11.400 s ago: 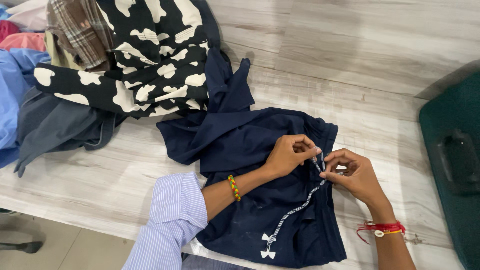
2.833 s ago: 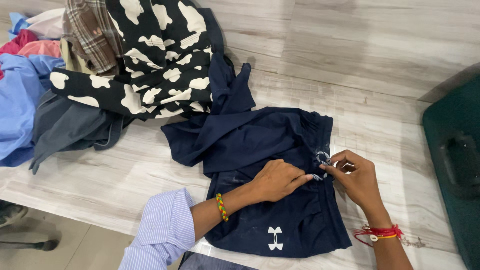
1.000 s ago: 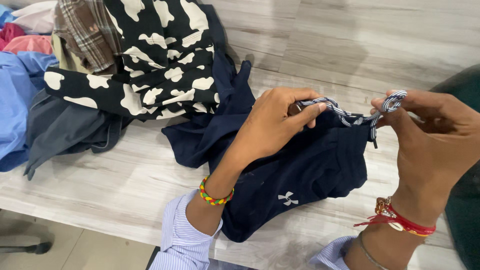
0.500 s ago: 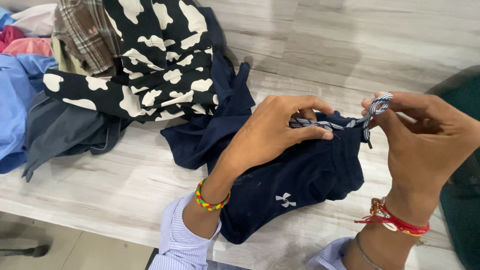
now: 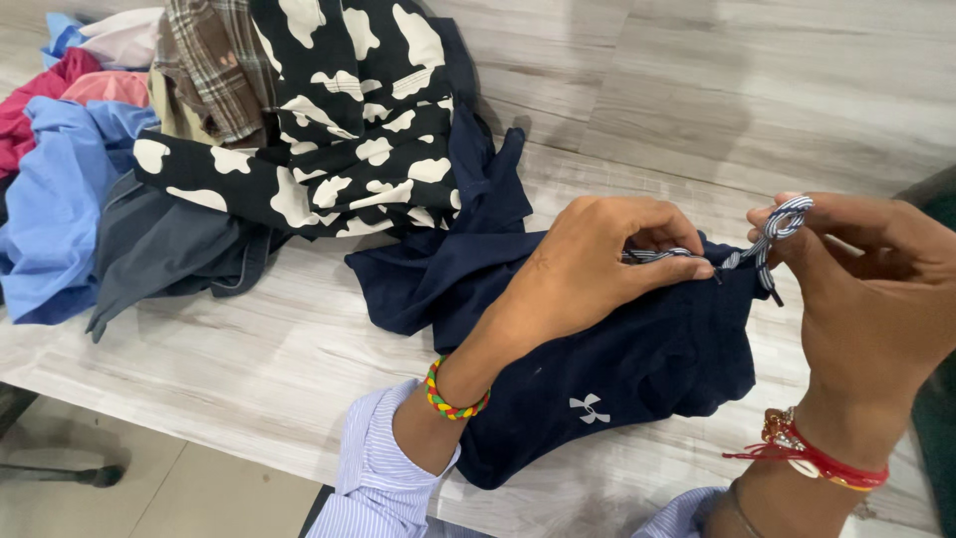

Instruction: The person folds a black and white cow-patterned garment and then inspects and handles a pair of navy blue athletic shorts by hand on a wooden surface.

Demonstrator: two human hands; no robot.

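Observation:
Navy blue shorts [image 5: 617, 364] with a small white logo lie on the pale wood-grain table [image 5: 249, 359], their waistband lifted. My left hand [image 5: 588, 269] pinches a blue-and-white striped drawstring [image 5: 742, 254] at the waistband. My right hand [image 5: 866, 269], raised above the table at the right, holds a loop of the same drawstring between thumb and fingers. The cord runs short and taut between both hands. A beaded band is on my left wrist, red threads on my right.
A heap of clothes fills the far left: a black-and-white patched garment [image 5: 339, 130], a plaid piece [image 5: 214, 70], light blue [image 5: 60, 199], grey [image 5: 169, 249] and pink cloth [image 5: 95, 85]. A dark green object [image 5: 936, 399] sits at the right edge. The table's front edge runs along the bottom left.
Over the last second my left hand slid along the drawstring toward the waistband, shortening the cord between my hands. The shorts stay lifted; earlier they lay flat with the cord worked low.

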